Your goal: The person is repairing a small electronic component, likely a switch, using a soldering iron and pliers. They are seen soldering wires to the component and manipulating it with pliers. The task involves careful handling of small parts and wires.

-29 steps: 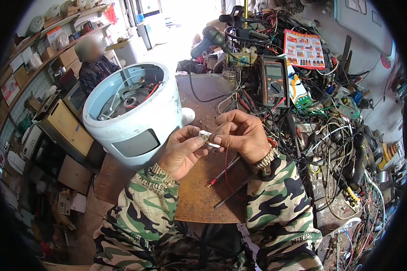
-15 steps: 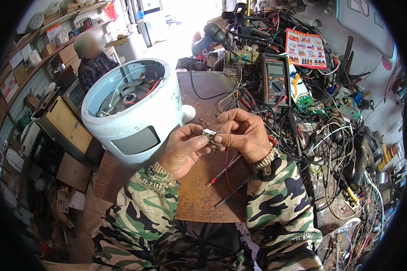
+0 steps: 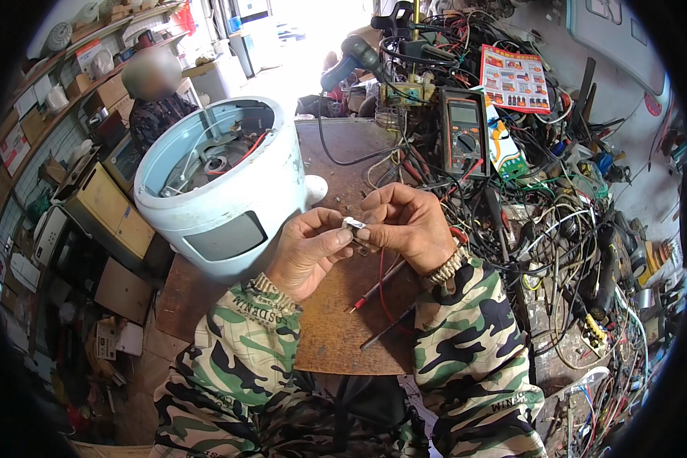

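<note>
Above the brown tabletop (image 3: 343, 336), my two hands meet at a small part with a white top and metal pieces (image 3: 353, 224); its exact kind I cannot make out. Thumb and forefinger of my left hand (image 3: 311, 252) pinch it from one side. My right hand (image 3: 411, 233) grips it from the other, its fingers curled. Just to the left stands a pale blue, round appliance housing (image 3: 206, 206), open at the top, with wires and metal fittings inside. Below my right hand lie a red-tipped test probe (image 3: 362, 300) and a dark probe (image 3: 385, 330).
A multimeter (image 3: 464, 133) leans among tangled cables (image 3: 565, 221) and tools on the right. Behind it lies a red printed sheet (image 3: 515, 79). A heat-gun-like tool (image 3: 351, 62) rests at the back. Another person (image 3: 156, 95) is beyond the housing, near loaded shelves (image 3: 91, 46).
Both hands keep their hold on the small part, which has tilted slightly between the fingers. The whole view has shifted a little.
</note>
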Motion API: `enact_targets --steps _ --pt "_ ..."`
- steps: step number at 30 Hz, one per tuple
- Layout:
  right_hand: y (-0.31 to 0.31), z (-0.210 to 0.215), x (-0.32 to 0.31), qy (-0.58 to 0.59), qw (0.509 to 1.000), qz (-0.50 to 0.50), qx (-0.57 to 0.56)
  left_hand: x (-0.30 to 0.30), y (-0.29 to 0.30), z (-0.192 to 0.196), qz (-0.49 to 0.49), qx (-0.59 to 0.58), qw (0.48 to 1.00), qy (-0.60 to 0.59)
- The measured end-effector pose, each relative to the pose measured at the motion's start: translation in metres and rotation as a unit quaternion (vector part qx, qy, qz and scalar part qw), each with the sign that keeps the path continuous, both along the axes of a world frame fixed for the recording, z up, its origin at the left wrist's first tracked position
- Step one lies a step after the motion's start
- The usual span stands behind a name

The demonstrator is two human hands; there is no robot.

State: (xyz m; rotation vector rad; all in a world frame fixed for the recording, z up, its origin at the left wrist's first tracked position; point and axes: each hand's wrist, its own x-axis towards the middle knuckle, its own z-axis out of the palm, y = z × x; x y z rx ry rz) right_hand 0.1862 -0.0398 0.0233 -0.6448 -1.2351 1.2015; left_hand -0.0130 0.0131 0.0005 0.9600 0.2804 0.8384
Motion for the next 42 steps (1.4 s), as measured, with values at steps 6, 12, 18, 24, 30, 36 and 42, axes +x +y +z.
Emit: enact_targets --steps 6,12,18,24,30,36,42 --pt "0.002 -0.002 0.001 0.014 0.999 0.028 0.006 -0.001 0.001 -0.001 -0.01 -0.006 1.0 -0.011" --pt "0.001 -0.004 -0.001 -0.014 1.0 0.007 0.006 0.001 -0.001 -0.001 0.0 -0.006 1.0 -0.009" --pt "0.0 -0.002 0.0 -0.021 1.0 0.005 -0.007 0.001 -0.001 0.002 0.001 0.001 1.0 0.009" --pt "0.001 -0.006 0.004 -0.037 0.999 0.004 -0.016 0.002 0.001 -0.001 0.017 0.011 0.999 0.035" --pt "0.003 -0.005 0.001 -0.03 1.0 -0.002 -0.004 0.002 -0.004 0.003 0.064 0.047 0.994 0.076" --pt "0.003 -0.008 0.001 -0.045 0.999 -0.018 -0.005 0.005 -0.006 0.0 0.074 0.044 0.995 0.057" --pt "0.002 -0.006 0.001 -0.044 0.998 -0.03 -0.014 0.004 -0.008 0.004 0.071 0.035 0.995 0.064"
